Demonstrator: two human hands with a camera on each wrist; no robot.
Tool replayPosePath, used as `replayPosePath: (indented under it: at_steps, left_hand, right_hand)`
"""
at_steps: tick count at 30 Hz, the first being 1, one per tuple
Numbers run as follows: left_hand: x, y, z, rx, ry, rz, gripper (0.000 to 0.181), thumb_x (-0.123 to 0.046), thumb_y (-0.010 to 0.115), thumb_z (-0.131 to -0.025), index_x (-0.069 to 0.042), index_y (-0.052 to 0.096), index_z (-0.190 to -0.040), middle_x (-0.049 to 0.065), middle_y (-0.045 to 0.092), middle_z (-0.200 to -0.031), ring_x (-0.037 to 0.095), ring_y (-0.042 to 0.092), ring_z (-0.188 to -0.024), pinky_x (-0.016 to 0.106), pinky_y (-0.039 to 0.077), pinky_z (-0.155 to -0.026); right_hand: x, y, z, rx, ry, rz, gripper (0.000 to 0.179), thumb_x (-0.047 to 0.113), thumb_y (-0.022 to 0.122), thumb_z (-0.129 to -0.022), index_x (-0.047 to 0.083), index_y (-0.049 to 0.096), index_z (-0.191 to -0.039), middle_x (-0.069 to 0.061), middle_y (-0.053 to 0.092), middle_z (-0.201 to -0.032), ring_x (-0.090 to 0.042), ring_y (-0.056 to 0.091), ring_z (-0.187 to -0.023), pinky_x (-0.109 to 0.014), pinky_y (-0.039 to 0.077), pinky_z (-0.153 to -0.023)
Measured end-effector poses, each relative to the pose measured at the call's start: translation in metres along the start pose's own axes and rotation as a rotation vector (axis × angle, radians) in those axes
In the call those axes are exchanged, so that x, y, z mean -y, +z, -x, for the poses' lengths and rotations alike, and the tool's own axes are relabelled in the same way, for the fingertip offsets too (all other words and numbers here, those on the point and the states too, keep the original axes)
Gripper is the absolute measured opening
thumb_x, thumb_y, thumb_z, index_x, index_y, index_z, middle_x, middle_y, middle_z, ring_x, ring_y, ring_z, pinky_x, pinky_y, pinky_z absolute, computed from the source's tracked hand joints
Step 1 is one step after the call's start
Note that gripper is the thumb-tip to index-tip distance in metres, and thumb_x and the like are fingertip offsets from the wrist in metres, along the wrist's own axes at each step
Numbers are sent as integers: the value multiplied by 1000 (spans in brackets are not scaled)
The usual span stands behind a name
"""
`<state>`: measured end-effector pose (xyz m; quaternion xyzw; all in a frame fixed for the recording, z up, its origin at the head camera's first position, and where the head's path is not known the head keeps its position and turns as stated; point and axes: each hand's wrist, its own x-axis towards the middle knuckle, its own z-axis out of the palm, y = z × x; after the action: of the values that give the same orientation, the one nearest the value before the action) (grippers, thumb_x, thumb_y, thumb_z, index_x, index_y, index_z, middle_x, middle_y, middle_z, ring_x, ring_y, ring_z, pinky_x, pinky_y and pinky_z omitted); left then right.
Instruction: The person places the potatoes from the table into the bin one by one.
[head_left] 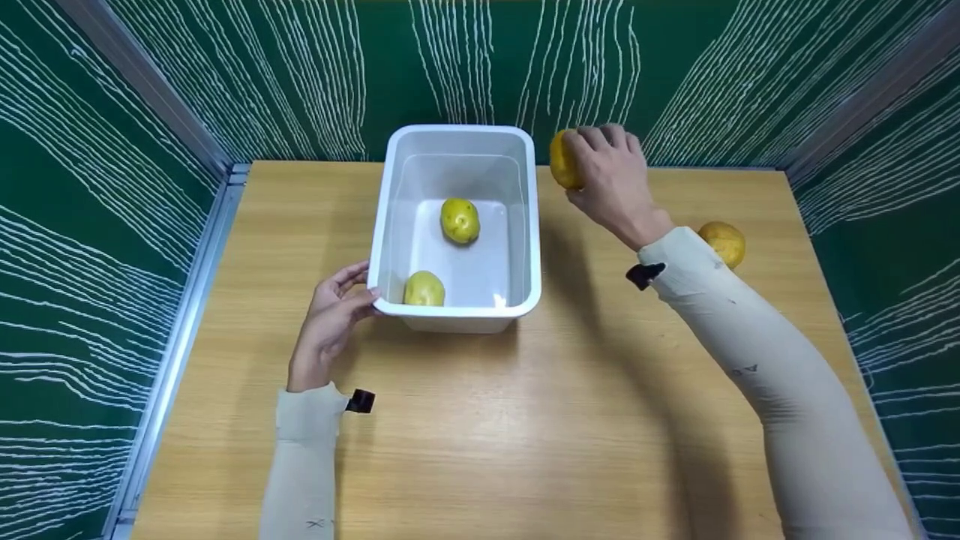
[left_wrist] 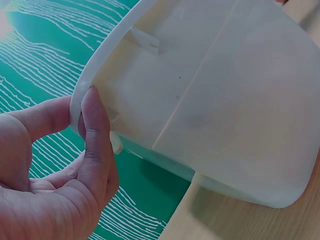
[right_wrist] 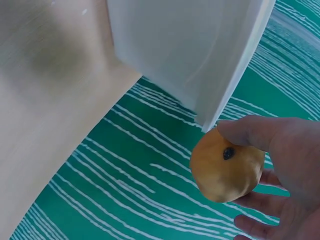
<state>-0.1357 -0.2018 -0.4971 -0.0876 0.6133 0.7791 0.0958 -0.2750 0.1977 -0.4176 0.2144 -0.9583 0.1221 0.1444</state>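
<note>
In the head view, a white plastic bin point(head_left: 457, 310) stands on the table with two yellow-green, potato-like pieces inside, one mid-floor point(head_left: 460, 220) and one in the near left corner point(head_left: 424, 289). My left hand point(head_left: 330, 319) pinches the bin's rim point(left_wrist: 86, 82) at its near left corner, thumb and fingers on either side. To the right of the bin's far end, my right hand point(head_left: 611, 176) grips a round orange-yellow fruit point(right_wrist: 225, 167) that has a dark spot on its skin. This fruit is up beside the rim, above the table's far edge.
Another orange-yellow fruit point(head_left: 724, 244) lies on the wooden table point(head_left: 465, 435) at the right, partly behind my right sleeve. Green panels with white wavy lines point(head_left: 450, 60) rise along the back and sides. A metal rail point(head_left: 202, 285) follows the left edge.
</note>
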Motion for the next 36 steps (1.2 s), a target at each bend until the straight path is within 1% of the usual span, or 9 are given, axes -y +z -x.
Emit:
replayPosePath:
  at_steps: [9, 15, 22, 27, 36]
  left_hand:
    - [0, 0, 0, -7, 1, 0, 59, 15, 60, -95, 11, 44, -151, 11, 55, -122, 15, 70, -84, 26, 66, -76]
    - [0, 0, 0, -10, 0, -6, 58, 14, 60, -95, 11, 44, -151, 11, 55, -121, 14, 69, -83, 24, 66, -75]
    - [2, 0, -1, -10, 13, 26, 57, 17, 59, -94, 13, 45, -149, 10, 57, -116, 14, 67, -80, 22, 65, -70]
    - [2, -1, -1, -11, 10, 27, 58, 17, 59, -94, 13, 44, -150, 10, 56, -117, 14, 67, -81, 23, 65, -70]
    - [1, 0, -1, -11, 0, 8, 59, 16, 60, -95, 12, 44, -151, 14, 54, -123, 15, 68, -86, 25, 66, -74]
  right_hand:
    - [20, -2, -11, -1, -31, -28, 63, 11, 83, -89, 4, 56, -146, -20, 59, -146, -44, 47, -131, -58, 40, -121]
    - [34, -1, -19, -1, -49, -22, 62, 13, 83, -90, 5, 56, -146, -20, 59, -146, -43, 48, -131, -57, 42, -120]
    - [54, 3, -28, 28, -53, -7, 66, 13, 84, -89, 6, 54, -147, -20, 58, -146, -42, 48, -131, -58, 43, -118]
    - [69, 7, -35, 47, -71, -10, 66, 12, 83, -89, 6, 54, -148, -19, 58, -146, -41, 49, -130, -56, 45, -116]
    - [92, 13, -45, 115, -74, -35, 67, 15, 82, -91, 7, 52, -150, -19, 57, -147, -40, 49, -131, -55, 45, -117]
